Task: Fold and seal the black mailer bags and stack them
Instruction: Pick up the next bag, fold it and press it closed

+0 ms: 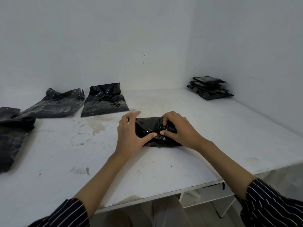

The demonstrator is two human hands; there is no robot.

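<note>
A folded black mailer bag (148, 126) lies on the white table (213, 136) in the middle of the head view. My left hand (129, 135) covers its left end, thumb pressed on top and fingers straight over the far edge. My right hand (178, 128) grips its right end, fingers curled over the crumpled plastic and thumb pressing the middle. A stack of sealed black bags (209, 87) sits in the far right corner. Two unfolded bags lie at the far left, one (105, 102) with its flap up against the wall and the other (55, 104) beside it.
A heap of further black bags (13, 136) lies at the left edge. White walls close the table at the back and right. The table's front edge runs near my forearms, with a metal frame and floor below it.
</note>
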